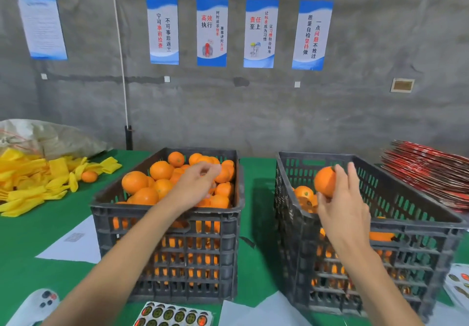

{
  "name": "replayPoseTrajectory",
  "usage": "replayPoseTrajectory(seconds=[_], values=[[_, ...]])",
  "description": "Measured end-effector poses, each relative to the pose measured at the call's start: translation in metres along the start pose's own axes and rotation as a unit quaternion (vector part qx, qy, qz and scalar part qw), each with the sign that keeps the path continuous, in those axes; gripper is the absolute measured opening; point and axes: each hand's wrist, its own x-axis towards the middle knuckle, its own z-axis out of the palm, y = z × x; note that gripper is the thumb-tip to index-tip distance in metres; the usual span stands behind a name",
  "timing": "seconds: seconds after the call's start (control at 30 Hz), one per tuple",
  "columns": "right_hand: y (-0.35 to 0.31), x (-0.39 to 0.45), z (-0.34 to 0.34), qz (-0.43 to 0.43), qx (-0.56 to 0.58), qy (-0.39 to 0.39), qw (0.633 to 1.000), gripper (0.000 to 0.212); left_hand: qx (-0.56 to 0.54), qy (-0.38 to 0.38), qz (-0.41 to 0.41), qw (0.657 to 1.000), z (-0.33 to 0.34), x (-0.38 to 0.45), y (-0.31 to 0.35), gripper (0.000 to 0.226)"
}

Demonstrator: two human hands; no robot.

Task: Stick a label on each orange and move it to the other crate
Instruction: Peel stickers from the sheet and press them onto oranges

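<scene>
Aloft, right hand (341, 198) grip round orange (325, 181).

- A heap of yellow foam sleeves (33, 181) lies at the table's left edge.
- A woven sack (48, 135) slumps in the far left corner.
- A stack of red flat cartons (429, 171) sits at the right edge.
- A white remote (35, 305) rests at the near left corner.
- White paper (76, 244) lies left of centre.
- Five posters (212, 32) hang on the concrete wall.
</scene>
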Motion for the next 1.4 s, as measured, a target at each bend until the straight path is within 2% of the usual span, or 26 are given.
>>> replayPoseTrajectory(seconds=[0.07,0.17,0.23,0.3,0.37,0.47,0.53,0.6,0.67,0.7,0.8,0.83,0.9,0.97,1.03,1.2,1.27,1.4], values=[[0.002,0.0,0.003,0.028,0.0,-0.012,1.0,0.056,0.15,-0.022,-0.011,0.988,-0.016,0.017,-0.015,0.023],[-0.003,-0.007,0.007,0.001,-0.01,0.016,1.0,0.048,0.285,-0.116,-0.114,0.945,-0.033,0.03,-0.031,0.024],[-0.009,-0.02,0.013,-0.08,0.011,0.054,0.995,0.043,0.328,-0.163,-0.173,0.914,-0.037,0.035,-0.036,0.022],[-0.012,-0.038,0.026,-0.178,0.042,0.094,0.979,0.035,0.37,-0.183,-0.189,0.891,-0.036,0.04,-0.038,0.022],[-0.012,-0.058,0.044,-0.248,0.05,0.115,0.961,0.032,0.425,-0.206,-0.192,0.86,-0.031,0.043,-0.038,0.032],[-0.011,-0.083,0.068,-0.297,0.038,0.087,0.95,0.035,0.488,-0.222,-0.202,0.82,-0.028,0.046,-0.041,0.044],[-0.009,-0.098,0.079,-0.307,0.057,0.048,0.949,0.037,0.507,-0.225,-0.199,0.808,-0.029,0.048,-0.042,0.04],[-0.007,-0.112,0.087,-0.311,0.077,-0.001,0.947,0.04,0.501,-0.214,-0.191,0.816,-0.03,0.049,-0.042,0.029],[-0.002,-0.128,0.093,-0.291,0.071,-0.057,0.952,0.045,0.478,-0.166,-0.168,0.846,-0.029,0.046,-0.039,0.033],[0.0,-0.136,0.096,-0.271,0.065,-0.091,0.956,0.048,0.457,-0.116,-0.14,0.871,-0.027,0.042,-0.037,0.041],[0.007,-0.157,0.104,-0.201,0.038,-0.233,0.951,0.052,0.344,0.108,0.013,0.933,-0.02,0.026,-0.027,0.066],[0.01,-0.164,0.106,-0.185,0.02,-0.286,0.94,0.055,0.284,0.164,0.055,0.943,-0.017,0.015,-0.02,0.066],[0.016,-0.175,0.109,-0.178,-0.008,-0.361,0.916,0.059,0.165,0.222,0.114,0.954,-0.008,-0.011,-0.007,0.059],[0.02,-0.185,0.109,-0.191,0.001,-0.401,0.896,0.065,0.08,0.233,0.162,0.956,0.008,-0.043,-0.002,0.052],[0.024,-0.195,0.109,-0.204,0.001,-0.436,0.876,0.071,0.048,0.232,0.211,0.948,0.028,-0.085,-0.005,0.052],[0.038,-0.21,0.104,-0.19,-0.024,-0.482,0.855,0.075,0.106,0.171,0.32,0.926,0.078,-0.158,-0.046,0.058],[0.04,-0.212,0.1,-0.201,-0.04,-0.479,0.854,0.074,0.112,0.117,0.299,0.941,0.096,-0.173,-0.068,0.059],[0.049,-0.216,0.091,-0.205,-0.054,-0.476,0.854,0.068,0.101,0.022,0.156,0.982,0.12,-0.194,-0.105,0.059]])
